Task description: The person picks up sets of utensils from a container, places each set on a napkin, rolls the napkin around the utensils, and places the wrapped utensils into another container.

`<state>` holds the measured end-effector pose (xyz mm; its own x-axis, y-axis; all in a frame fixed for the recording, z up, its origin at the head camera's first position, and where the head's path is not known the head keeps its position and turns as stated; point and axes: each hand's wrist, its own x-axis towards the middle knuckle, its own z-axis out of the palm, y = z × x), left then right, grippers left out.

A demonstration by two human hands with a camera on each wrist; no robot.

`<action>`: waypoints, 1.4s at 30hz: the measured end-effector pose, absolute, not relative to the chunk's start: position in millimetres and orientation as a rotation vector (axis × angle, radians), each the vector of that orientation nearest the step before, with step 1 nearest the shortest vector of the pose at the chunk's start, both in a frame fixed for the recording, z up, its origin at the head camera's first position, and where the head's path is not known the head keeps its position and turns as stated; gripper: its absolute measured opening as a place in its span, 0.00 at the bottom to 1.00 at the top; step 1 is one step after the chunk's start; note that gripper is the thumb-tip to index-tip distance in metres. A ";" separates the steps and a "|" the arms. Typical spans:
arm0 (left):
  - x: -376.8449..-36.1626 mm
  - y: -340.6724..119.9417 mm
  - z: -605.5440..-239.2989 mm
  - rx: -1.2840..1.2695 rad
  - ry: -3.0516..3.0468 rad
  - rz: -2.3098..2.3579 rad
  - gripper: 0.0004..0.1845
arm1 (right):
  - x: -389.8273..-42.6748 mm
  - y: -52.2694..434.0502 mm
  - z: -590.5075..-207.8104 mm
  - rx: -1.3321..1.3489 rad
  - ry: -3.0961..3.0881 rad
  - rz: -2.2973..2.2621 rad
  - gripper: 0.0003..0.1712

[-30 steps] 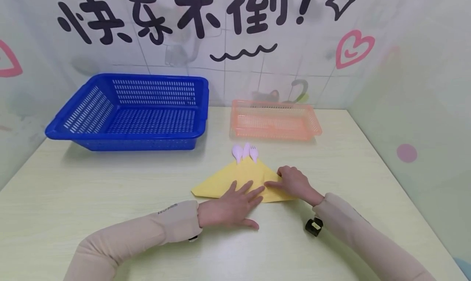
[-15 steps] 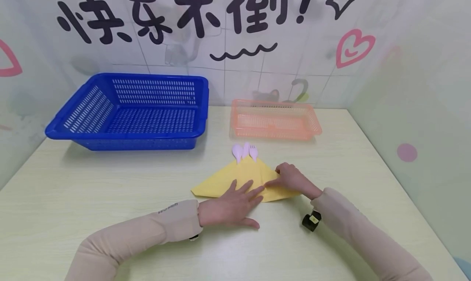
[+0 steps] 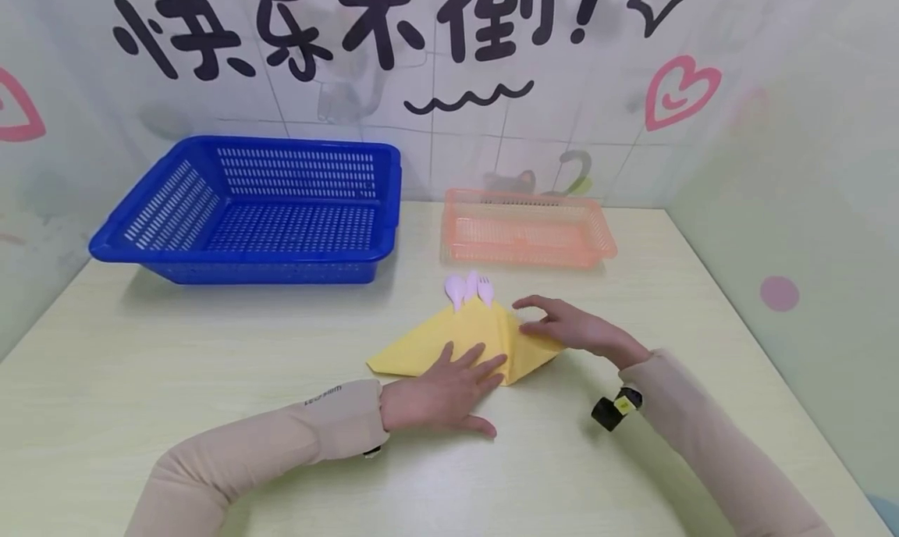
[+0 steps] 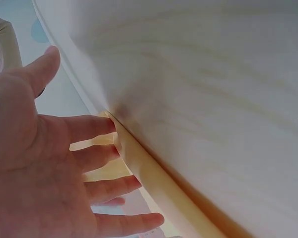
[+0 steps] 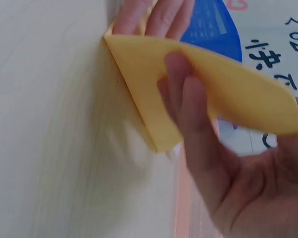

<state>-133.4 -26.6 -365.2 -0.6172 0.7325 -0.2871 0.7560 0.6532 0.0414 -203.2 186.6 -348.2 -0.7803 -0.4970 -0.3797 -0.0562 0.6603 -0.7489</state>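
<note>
The yellow napkin [image 3: 463, 342] lies folded into a triangle on the pale table [image 3: 211, 342], with the heads of 3 pink plastic utensils [image 3: 469, 288] poking out just past its far tip. The left hand [image 3: 438, 392] lies flat on the near part of the napkin, fingers straight and spread, pressing it down. The right hand [image 3: 572, 328] pinches the right flap [image 5: 223, 84] between thumb and fingers and holds it lifted off the table, curling toward the left hand's fingertips.

The fold could go crooked: the lifted flap is soft and bows in the right wrist view, so I judge its edge may land off the centre crease. If the left fingers ease off, the whole napkin may slide and the utensils may roll out beyond the tip.

Beyond the fingertips stands an orange mesh tray [image 3: 604, 240], and farther left a blue mesh basket [image 3: 112, 244], both well apart from the napkin. Nothing lies between the hands and the fold.
</note>
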 end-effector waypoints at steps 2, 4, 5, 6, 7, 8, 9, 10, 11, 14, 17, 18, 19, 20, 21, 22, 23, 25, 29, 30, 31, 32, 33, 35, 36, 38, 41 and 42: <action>-133.9 -26.4 -365.3 1.193 2.592 -0.125 0.39 | -205.1 192.2 -348.3 -0.494 2.186 -1.116 0.23; -134.6 -26.2 -365.6 1.190 2.590 -0.128 0.39 | -207.5 197.5 -350.1 -0.583 2.069 -1.181 0.23; -135.0 -26.1 -365.9 1.187 2.586 -0.125 0.39 | -209.1 200.0 -351.8 -0.630 2.003 -1.206 0.22; -135.4 -26.1 -366.3 1.186 2.586 -0.130 0.40 | -210.7 202.1 -353.7 -0.684 1.966 -1.209 0.23; -135.7 -26.1 -366.8 1.186 2.584 -0.126 0.40 | -212.2 203.4 -355.7 -0.745 1.950 -1.198 0.23; -135.9 -26.2 -366.9 1.187 2.585 -0.127 0.40 | -213.5 204.4 -357.9 -0.820 1.964 -1.166 0.24; -136.1 -26.3 -367.1 1.189 2.587 -0.130 0.40 | -214.4 204.2 -359.7 -0.886 1.988 -1.136 0.24; -136.1 -26.4 -367.5 1.193 2.588 -0.131 0.40 | -215.2 203.5 -361.3 -0.943 2.018 -1.107 0.23; -136.0 -26.5 -367.8 1.195 2.589 -0.131 0.40 | -215.6 201.9 -362.7 -0.983 2.050 -1.083 0.21; -135.6 -26.8 -367.4 1.202 2.592 -0.135 0.39 | -215.0 194.7 -363.8 -1.081 2.179 -1.001 0.15; -135.4 -26.9 -366.7 1.207 2.594 -0.149 0.39 | -213.1 187.6 -362.1 -1.145 2.304 -0.905 0.11; -135.3 -26.9 -366.5 1.206 2.593 -0.148 0.39 | -212.5 185.6 -361.3 -1.176 2.343 -0.864 0.12; -135.2 -26.8 -366.0 1.204 2.592 -0.150 0.39 | -212.0 183.7 -360.5 -1.211 2.375 -0.823 0.16; -135.1 -26.8 -365.7 1.199 2.589 -0.148 0.39 | -211.8 182.4 -359.8 -1.246 2.397 -0.787 0.21; -135.0 -26.9 -365.4 1.195 2.585 -0.145 0.39 | -211.4 180.8 -359.0 -1.273 2.409 -0.764 0.21; -135.0 -26.8 -365.2 1.190 2.581 -0.142 0.39 | -211.3 179.3 -358.3 -1.301 2.420 -0.744 0.20; -135.1 -26.8 -364.9 1.185 2.577 -0.138 0.39 | -211.3 177.9 -357.6 -1.324 2.429 -0.727 0.22; -135.2 -26.9 -364.5 1.181 2.574 -0.139 0.40 | -211.5 175.0 -356.2 -1.378 2.449 -0.698 0.20; -135.7 -27.1 -364.1 1.169 2.572 -0.131 0.40 | -213.8 170.6 -355.7 -1.472 2.459 -0.661 0.20; -135.6 -27.3 -364.0 1.162 2.570 -0.123 0.40 | -214.7 169.8 -355.8 -1.493 2.447 -0.655 0.19; -135.6 -27.5 -364.0 1.155 2.567 -0.115 0.40 | -215.6 169.0 -355.8 -1.506 2.426 -0.654 0.19; -135.6 -27.7 -363.9 1.148 2.564 -0.109 0.40 | -216.5 168.3 -355.7 -1.508 2.401 -0.657 0.20; -135.7 -27.9 -363.8 1.141 2.561 -0.105 0.40 | -217.4 167.5 -355.5 -1.507 2.377 -0.660 0.20; -136.1 -28.5 -364.2 1.129 2.554 -0.085 0.40 | -218.8 165.9 -355.1 -1.493 2.336 -0.657 0.18; -136.4 -28.6 -364.2 1.125 2.552 -0.079 0.40 | -219.0 165.0 -354.4 -1.480 2.324 -0.653 0.16; -137.2 -29.1 -364.6 1.114 2.549 -0.065 0.39 | -218.9 162.7 -353.0 -1.453 2.319 -0.632 0.12; -138.3 -29.3 -365.0 1.092 2.541 -0.055 0.39 | -218.8 159.1 -352.1 -1.417 2.342 -0.584 0.09; -138.6 -29.5 -365.1 1.085 2.537 -0.049 0.38 | -218.9 157.7 -351.9 -1.415 2.351 -0.569 0.10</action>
<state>-138.6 -29.5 -365.1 -0.6301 0.6902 -0.3558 0.7035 0.7014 0.1146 -218.9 157.7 -351.9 -0.4472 -0.8908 -0.0800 -0.7556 0.4242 -0.4991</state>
